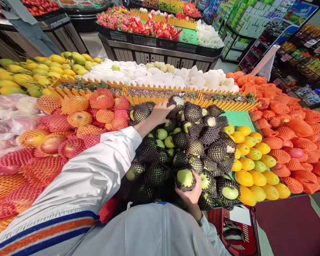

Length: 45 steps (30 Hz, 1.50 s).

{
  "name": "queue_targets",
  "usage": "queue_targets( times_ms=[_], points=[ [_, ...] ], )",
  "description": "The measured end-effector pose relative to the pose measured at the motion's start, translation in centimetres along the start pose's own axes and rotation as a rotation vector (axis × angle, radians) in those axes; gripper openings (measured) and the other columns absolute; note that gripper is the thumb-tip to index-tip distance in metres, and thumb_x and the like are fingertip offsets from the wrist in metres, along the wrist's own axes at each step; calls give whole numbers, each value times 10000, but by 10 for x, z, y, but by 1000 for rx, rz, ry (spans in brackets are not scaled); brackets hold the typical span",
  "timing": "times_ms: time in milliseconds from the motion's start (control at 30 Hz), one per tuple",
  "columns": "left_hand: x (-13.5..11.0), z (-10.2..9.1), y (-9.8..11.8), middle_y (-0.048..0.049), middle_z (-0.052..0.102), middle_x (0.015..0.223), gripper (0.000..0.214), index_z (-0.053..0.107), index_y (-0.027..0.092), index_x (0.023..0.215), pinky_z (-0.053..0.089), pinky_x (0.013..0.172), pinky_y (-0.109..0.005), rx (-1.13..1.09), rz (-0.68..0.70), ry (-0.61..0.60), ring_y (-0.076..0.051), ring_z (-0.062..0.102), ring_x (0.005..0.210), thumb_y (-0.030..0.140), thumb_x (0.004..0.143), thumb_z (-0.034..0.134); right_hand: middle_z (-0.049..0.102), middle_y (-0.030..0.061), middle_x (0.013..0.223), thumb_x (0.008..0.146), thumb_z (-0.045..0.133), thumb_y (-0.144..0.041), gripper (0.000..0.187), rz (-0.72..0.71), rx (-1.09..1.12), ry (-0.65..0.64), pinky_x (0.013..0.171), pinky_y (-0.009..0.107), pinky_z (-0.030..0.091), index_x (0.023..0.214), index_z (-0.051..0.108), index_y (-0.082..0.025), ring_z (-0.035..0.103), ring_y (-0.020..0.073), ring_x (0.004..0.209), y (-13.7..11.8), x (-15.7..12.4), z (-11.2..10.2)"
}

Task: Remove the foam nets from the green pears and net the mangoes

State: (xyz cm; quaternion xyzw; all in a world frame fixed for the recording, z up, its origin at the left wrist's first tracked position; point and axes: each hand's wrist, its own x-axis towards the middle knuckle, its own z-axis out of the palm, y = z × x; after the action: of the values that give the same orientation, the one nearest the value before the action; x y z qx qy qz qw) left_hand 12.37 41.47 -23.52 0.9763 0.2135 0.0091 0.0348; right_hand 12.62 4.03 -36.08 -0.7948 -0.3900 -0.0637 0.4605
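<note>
A heap of green fruit in black foam nets fills the middle of the display. My left hand, in a white sleeve, reaches to the far side of the heap and rests its fingers on a netted fruit near the yellow fence; the fingers curl down onto it. At the near edge my right hand is closed under a green fruit in a black net and grips it from below.
Red and orange netted apples lie left of the heap. Yellow-orange fruit and orange-netted fruit lie to the right. A yellow fence borders the back. A red shopping basket stands below the counter.
</note>
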Motion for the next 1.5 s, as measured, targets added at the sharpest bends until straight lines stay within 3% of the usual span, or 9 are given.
queue_targets(
  times_ms=[167,367,500,600,700,900,1233,1367,1500],
  points=[
    [29,5,-17,-267,330,1628,864,295,146,1602,358,1136,-577,82,-228,163,-482,367,1448,150,826,672,690,160,1203,634,829,-445,794,8,-3,-12,925,523,605,1320,534,-173,711,357,1079,-1,0,-1],
    [64,12,-36,-209,199,1710,973,271,102,1607,268,1226,-583,-51,-213,-111,-482,144,1554,311,786,751,688,156,1222,638,836,-430,785,32,16,-38,928,512,608,1320,538,-181,715,349,1089,-1,0,-3],
    [61,2,-27,-233,194,1701,884,355,61,1552,155,1241,-654,-80,-186,-79,-483,131,1546,295,787,729,685,150,1221,626,835,-428,802,16,11,-30,927,511,607,1329,534,-186,710,348,1095,0,-1,-2],
    [40,1,7,-206,384,1614,720,443,104,1467,225,1249,-553,-120,-63,-36,-389,286,1496,353,829,664,683,144,1225,629,825,-423,799,19,17,-18,938,508,603,1334,532,-190,704,343,1102,0,-2,0],
    [16,14,53,-128,651,1332,586,614,180,1245,500,1036,-395,-213,94,-194,-312,609,1208,565,807,664,683,147,1220,632,814,-433,791,19,17,-12,942,521,599,1327,528,-189,703,348,1094,-2,-1,0],
    [-6,41,101,-277,507,1478,945,394,87,1452,520,979,-439,-374,-146,-377,-410,591,1282,655,761,700,683,160,1185,631,799,-456,763,30,-25,0,929,542,600,1291,534,-178,702,362,1069,-6,2,-1],
    [-36,-14,51,-162,670,1289,779,484,160,1333,544,831,-391,-498,-172,-257,-315,679,1056,566,721,741,662,149,1200,647,788,-474,759,35,11,2,955,536,581,1291,511,-184,684,339,1087,-7,5,0],
    [-91,-57,21,-88,723,1160,559,540,237,1223,542,856,-424,-562,-202,5,-296,678,1036,515,765,699,655,146,1212,686,780,-435,726,2,49,-119,973,531,561,1314,511,-191,661,325,1101,-14,15,-9],
    [-176,-75,13,-54,696,1214,583,496,258,1243,548,909,-400,-551,-160,182,-268,667,1046,470,734,688,542,167,1368,604,844,-371,791,-154,-58,-466,1080,580,464,1331,571,-219,530,385,1274,-30,29,-27]
  ],
)
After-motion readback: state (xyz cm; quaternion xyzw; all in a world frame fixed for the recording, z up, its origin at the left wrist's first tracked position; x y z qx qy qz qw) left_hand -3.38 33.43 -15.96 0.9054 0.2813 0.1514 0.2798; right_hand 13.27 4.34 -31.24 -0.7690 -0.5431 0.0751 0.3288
